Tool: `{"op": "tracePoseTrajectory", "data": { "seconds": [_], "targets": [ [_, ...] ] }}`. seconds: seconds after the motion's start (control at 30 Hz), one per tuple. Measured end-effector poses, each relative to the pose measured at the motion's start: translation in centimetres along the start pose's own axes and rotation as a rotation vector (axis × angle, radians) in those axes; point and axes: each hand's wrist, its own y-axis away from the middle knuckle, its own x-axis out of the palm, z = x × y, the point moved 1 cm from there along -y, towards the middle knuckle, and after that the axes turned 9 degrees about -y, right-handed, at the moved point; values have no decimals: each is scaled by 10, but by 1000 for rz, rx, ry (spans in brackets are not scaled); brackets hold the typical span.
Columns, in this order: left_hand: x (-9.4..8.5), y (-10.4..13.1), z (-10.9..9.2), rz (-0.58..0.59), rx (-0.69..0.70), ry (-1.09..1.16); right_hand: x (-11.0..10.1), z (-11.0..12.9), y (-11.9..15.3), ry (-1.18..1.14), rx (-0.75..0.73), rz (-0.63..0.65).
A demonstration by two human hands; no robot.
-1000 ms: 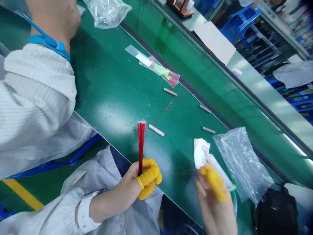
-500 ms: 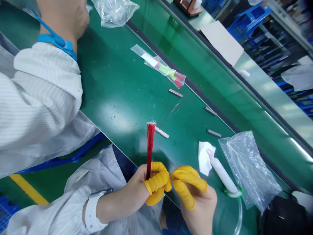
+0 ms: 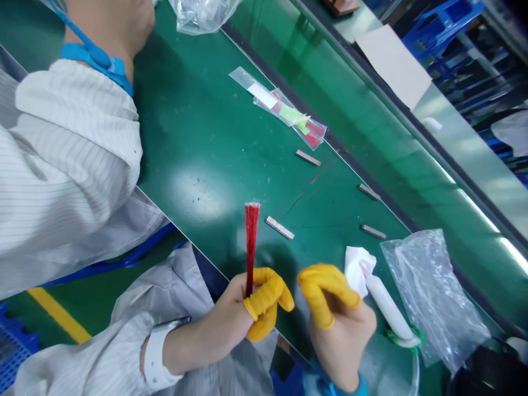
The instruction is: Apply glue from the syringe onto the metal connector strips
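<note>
My left hand, with yellow finger cots on its fingers, is closed around a bundle of thin red wires. The bundle stands upright out of the fist, its pale frayed ends at the top. To the right, apart from it, my right hand also wears yellow finger cots. Its thumb and forefinger meet in a pinch; anything between them is too small to make out. Beyond the bundle a narrow metal connector strip lies on the green table. A few loose thin wires lie farther back.
More strips lie toward the back rail. Clear sleeves with red contents rest beyond them. At right are a white tube, a crumpled white tissue and a clear plastic bag. A co-worker's sleeve occupies the left.
The view has shifted, so the table things appear farther right. My right hand is slightly farther from my left. The left hand keeps its hold on the red wires.
</note>
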Motion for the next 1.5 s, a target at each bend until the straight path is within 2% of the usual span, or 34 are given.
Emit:
{"op": "tracePoseTrajectory", "data": {
  "seconds": [0.17, 0.3, 0.6, 0.87, 1.17, 1.33, 1.5],
  "targets": [
    [-11, 2, -5, -50, 33, -72, 0, -31, -35, 53, 33, 16],
    [-11, 2, -8, -21, -1, -40, 1, -41, -42, 126, 63, 32],
    [-13, 1, -4, 8, -3, -9, 2, -39, -39, 250, 57, 81],
    [-15, 1, 0, 18, 18, -2, 2, -39, -40, 342, -44, 124],
    [-14, 1, -2, 15, -18, 2, 5, -30, -38, 510, -189, 181],
    [-14, 1, -7, 32, -26, 11, -4, -29, -39, 478, -122, 132],
    [-14, 1, -7, 34, -27, 20, -4, -29, -41, 479, -149, 128]
  ]
}}
